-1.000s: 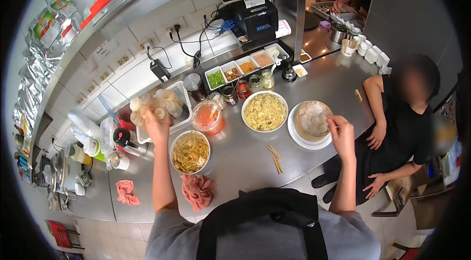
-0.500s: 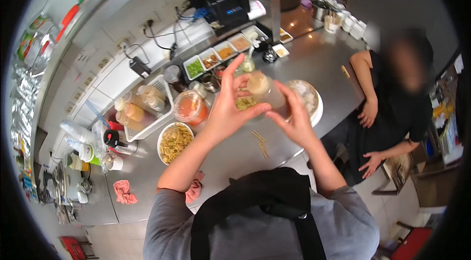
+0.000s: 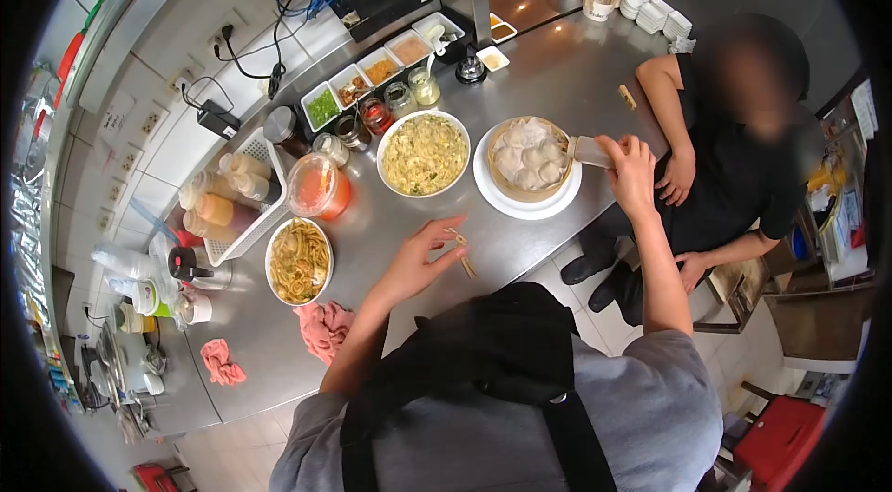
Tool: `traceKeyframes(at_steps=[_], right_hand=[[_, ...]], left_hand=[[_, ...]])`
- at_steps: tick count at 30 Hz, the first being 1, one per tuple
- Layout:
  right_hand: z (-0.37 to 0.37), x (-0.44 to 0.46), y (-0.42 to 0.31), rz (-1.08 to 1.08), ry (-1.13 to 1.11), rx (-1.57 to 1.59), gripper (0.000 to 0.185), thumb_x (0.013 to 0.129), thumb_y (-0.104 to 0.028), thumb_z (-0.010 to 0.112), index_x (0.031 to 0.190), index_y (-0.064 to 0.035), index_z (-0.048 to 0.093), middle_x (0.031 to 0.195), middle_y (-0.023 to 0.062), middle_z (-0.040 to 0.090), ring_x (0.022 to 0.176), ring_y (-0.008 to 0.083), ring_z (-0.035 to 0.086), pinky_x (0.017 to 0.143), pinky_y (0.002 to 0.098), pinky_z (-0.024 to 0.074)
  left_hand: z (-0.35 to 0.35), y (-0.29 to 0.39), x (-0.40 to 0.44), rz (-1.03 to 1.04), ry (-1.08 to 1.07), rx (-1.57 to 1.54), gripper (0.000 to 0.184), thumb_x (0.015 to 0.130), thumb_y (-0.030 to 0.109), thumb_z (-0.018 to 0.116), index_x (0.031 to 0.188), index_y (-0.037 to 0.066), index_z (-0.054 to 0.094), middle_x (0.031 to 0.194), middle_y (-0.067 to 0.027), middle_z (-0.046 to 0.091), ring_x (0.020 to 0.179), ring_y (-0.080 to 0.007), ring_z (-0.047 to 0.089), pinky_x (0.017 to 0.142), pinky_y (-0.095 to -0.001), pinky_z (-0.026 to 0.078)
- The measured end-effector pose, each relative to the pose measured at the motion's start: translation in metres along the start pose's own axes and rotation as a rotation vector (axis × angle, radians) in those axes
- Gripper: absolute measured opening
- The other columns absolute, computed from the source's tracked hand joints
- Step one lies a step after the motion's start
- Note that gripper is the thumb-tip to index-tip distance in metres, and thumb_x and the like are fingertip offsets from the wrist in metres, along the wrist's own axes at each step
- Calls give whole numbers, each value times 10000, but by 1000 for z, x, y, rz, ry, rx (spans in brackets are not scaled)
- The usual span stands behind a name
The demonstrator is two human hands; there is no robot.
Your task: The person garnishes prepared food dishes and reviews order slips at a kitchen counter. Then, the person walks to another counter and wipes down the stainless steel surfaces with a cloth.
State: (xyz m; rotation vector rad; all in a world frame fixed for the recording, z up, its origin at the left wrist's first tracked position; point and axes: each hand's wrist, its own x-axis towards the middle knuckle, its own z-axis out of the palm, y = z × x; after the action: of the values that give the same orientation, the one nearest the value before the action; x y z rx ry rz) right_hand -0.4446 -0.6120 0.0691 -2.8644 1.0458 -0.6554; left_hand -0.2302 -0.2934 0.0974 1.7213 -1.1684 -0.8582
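My right hand [image 3: 629,171] is closed on a small translucent container [image 3: 593,152], tilted sideways at the right rim of a bamboo steamer [image 3: 504,183]. Pale dumplings [image 3: 531,156] fill the steamer, which sits on a white plate [image 3: 528,209]. What the container holds I cannot make out. My left hand [image 3: 418,260] is empty, fingers apart, just above the counter. Thin wooden sticks [image 3: 467,265] lie right by its fingertips. Beyond that hand stands a bowl of pale, green-flecked food [image 3: 424,154]; to its left is a bowl of noodles [image 3: 299,262].
A tub of orange-red liquid [image 3: 319,185], jars and a topping tray [image 3: 322,107] line the back. Squeeze bottles stand in a white basket [image 3: 226,246]. Pink cloths [image 3: 322,329] lie at the front left. A person in black [image 3: 720,157] sits at the right.
My hands have parted. The right one has carried the translucent container right, to the steamer's edge; the left has let go and lowered toward the counter, uncovering the pale food bowl.
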Motion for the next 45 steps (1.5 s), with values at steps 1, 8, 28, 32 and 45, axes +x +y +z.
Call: traceKeyframes(at_steps=[1,8,28,32,45], right_hand=[[0,1,-1,-3,-3,2,627,650,26,696,1210,-226,569,1063,87,505,1042,287,489,914,426,379],[-3,14,-9,-147,115,-105,511,698,28,592,1141,-225,620,1025,99,514,1034,289,500,961,440,361],[2,17,-38,-150,118,-58,492,684,40,588,1094,-225,644,982,100,522,1015,273,511,950,438,367],[-28,11,-49,-145,12,91,492,645,48,625,1065,-206,654,970,90,520,1002,266,510,941,432,366],[9,43,-67,-181,40,41,486,645,23,663,1059,-231,654,980,72,524,1007,260,509,934,431,365]], left_hand=[[0,-4,-4,-4,2,-1,465,884,167,650,1316,97,492,1272,-109,542,1075,-224,587,903,-351,488],[-4,-24,-20,-138,84,-121,410,921,128,589,1308,48,481,1233,-80,584,1099,-193,573,926,-323,471],[3,-23,-21,-49,121,-144,369,930,125,573,1282,39,502,1221,-82,592,1083,-179,585,938,-321,458],[-3,-33,-31,-97,163,-157,362,933,129,572,1277,38,505,1220,-78,597,1082,-169,583,921,-313,461],[-19,-28,-42,-86,271,-154,340,920,139,594,1244,48,546,1149,-95,635,1040,-198,612,897,-328,476]])
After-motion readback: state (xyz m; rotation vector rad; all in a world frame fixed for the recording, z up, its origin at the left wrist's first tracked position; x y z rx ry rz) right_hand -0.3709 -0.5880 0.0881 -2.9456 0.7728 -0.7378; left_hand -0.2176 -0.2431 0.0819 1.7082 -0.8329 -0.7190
